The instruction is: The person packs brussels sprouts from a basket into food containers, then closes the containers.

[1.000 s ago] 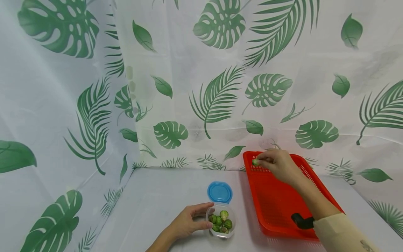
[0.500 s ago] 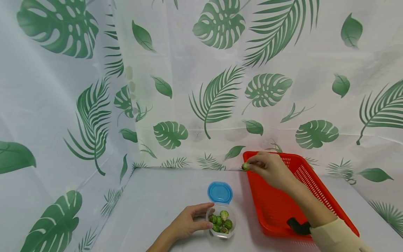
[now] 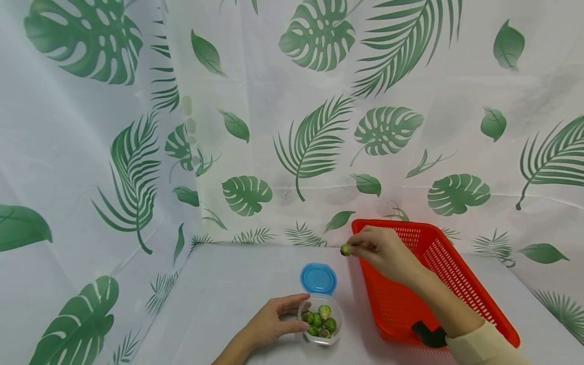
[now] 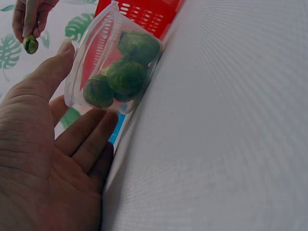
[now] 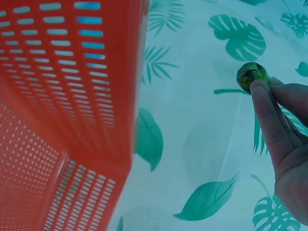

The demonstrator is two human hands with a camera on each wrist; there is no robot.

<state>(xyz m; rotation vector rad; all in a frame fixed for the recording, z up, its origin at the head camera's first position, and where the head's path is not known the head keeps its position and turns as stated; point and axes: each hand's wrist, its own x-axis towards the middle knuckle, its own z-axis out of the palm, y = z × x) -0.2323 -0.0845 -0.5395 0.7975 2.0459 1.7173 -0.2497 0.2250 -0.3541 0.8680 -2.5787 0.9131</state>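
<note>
My right hand (image 3: 380,251) pinches a small green Brussels sprout (image 3: 345,249) at its fingertips, in the air just left of the red basket's (image 3: 461,284) far left corner. The right wrist view shows the sprout (image 5: 252,75) at my fingertips beside the basket wall (image 5: 62,96). My left hand (image 3: 272,321) rests on the table, thumb and fingers against the side of a small clear tub (image 3: 320,339) with several sprouts (image 3: 321,320) in it. The left wrist view shows that tub (image 4: 91,57), its sprouts (image 4: 122,74) and the pinched sprout (image 4: 31,44) far off.
The tub's blue lid (image 3: 318,278) hangs open behind it. The white table (image 3: 228,294) is enclosed by a leaf-print curtain (image 3: 292,126) at the back and left. A black wrist strap (image 3: 429,335) shows over the basket's near part.
My right hand has carried the sprout leftward, from over the basket's far end to beyond its left edge. The left hand and tub have stayed put.
</note>
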